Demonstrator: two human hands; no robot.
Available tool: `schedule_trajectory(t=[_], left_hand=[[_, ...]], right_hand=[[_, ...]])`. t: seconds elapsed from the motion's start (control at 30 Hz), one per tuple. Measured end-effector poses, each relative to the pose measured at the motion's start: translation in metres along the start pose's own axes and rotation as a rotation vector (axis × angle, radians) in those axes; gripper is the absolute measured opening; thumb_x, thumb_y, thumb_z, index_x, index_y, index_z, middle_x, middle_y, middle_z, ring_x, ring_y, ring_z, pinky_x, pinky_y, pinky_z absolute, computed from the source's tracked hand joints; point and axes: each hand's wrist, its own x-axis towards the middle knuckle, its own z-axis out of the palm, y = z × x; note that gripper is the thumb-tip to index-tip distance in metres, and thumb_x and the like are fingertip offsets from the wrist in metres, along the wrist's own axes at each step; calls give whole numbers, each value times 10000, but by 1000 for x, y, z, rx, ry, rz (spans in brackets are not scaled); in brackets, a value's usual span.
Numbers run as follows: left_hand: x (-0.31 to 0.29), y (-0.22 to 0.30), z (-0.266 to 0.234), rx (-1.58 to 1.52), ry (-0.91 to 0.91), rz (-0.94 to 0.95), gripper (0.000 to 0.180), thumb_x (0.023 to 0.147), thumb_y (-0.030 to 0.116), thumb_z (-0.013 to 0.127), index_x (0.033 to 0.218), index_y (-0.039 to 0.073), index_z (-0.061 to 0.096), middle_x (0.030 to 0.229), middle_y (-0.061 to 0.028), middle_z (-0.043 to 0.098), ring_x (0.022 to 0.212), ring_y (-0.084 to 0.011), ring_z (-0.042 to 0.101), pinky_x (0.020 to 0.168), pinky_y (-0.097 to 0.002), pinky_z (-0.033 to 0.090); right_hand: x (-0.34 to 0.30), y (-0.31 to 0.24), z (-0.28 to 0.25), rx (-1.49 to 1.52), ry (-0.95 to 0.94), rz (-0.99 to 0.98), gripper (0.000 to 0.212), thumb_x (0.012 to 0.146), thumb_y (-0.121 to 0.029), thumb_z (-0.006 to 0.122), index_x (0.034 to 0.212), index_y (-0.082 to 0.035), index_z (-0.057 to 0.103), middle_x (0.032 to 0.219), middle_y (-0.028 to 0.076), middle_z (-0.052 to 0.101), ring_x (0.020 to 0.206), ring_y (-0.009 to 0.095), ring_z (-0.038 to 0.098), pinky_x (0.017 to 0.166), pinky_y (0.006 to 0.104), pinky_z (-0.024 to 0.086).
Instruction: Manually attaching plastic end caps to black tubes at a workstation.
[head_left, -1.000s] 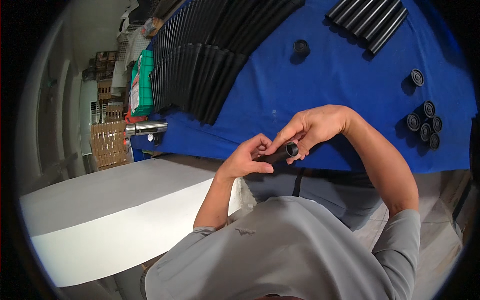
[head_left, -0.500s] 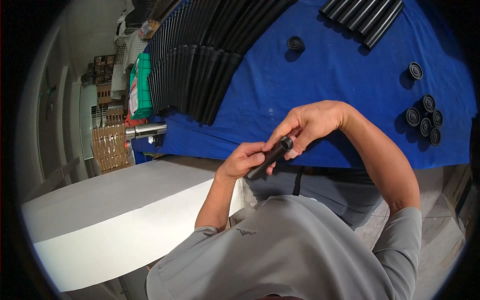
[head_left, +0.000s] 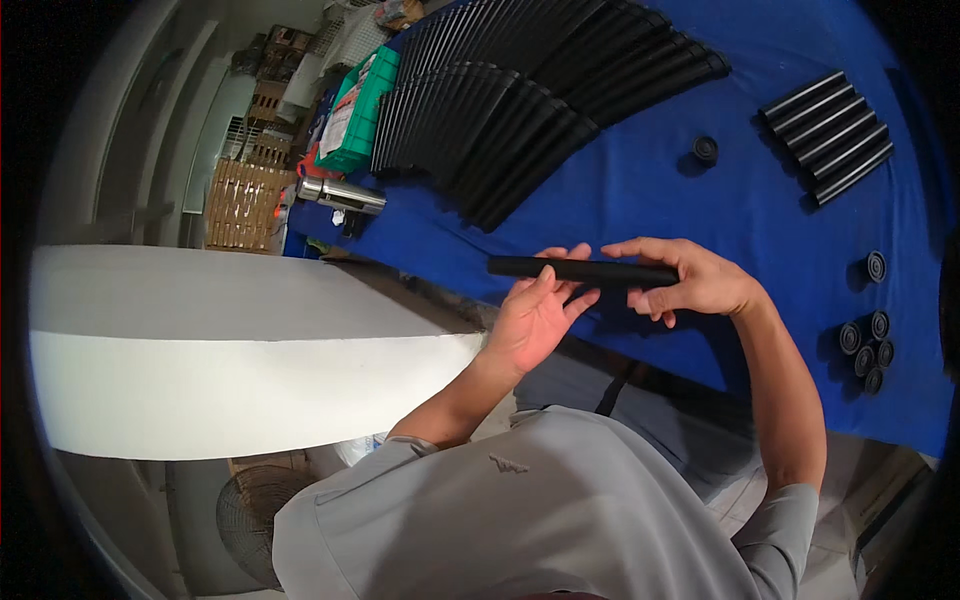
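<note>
A black tube (head_left: 590, 271) lies nearly level between my hands, above the near edge of the blue cloth. My left hand (head_left: 530, 325) holds it toward its left end, thumb in front and fingers behind. Around its right end is my right hand (head_left: 708, 283), hiding that tip. Beyond the hands, many black tubes (head_left: 560, 100) lie side by side in a fan. A single round black cap (head_left: 705, 150) stands right of them. Several shorter-looking black tubes (head_left: 830, 135) form a row at the far right, with a cluster of ringed black caps (head_left: 880, 325) nearer.
The blue cloth (head_left: 650, 190) covers the table. At its left are a steel flask (head_left: 345, 195) and a green crate (head_left: 360, 130) with papers. A white ledge (head_left: 250, 390) runs along my left side, with a fan (head_left: 262, 515) below it.
The tube has swung from slanting toward me to nearly level across. My left hand has opened out somewhat under it, and my right hand has moved to its right end. The view has shifted.
</note>
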Motion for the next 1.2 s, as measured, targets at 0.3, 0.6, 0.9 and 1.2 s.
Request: schedule_trajectory(t=[0.3, 0.6, 0.9, 1.2], left_hand=[[-4, 5, 7, 1683, -57, 757, 409, 764, 137, 825, 1095, 2, 627, 933, -115, 687, 837, -234, 668, 710, -319, 539], [22, 22, 11, 1560, -50, 331, 398, 778, 176, 807, 1075, 34, 584, 950, -128, 694, 872, -264, 696, 800, -359, 531], [-1, 32, -10, 1112, -322, -259, 418, 818, 172, 797, 1135, -25, 611, 1061, -83, 630, 954, -150, 606, 838, -300, 486], [-2, 32, -15, 894, -376, -344, 448, 883, 209, 744, 1235, -30, 604, 1103, -100, 622, 1013, -180, 611, 873, -302, 483]], right_hand=[[6, 10, -5, -104, 164, 63, 468, 874, -115, 674, 1323, -10, 593, 726, 55, 642, 571, 118, 618, 538, 250, 530], [-2, 12, -11, 102, -122, -107, 612, 856, 26, 626, 1446, -76, 499, 991, 130, 707, 793, 132, 649, 739, 269, 547], [1, 18, -13, 44, -322, -152, 491, 893, 12, 568, 1381, -49, 572, 1038, 98, 718, 840, 142, 648, 776, 292, 545], [1, 21, -11, 112, -362, -165, 459, 903, -10, 629, 1359, -44, 590, 1042, 96, 720, 851, 144, 649, 805, 290, 540]])
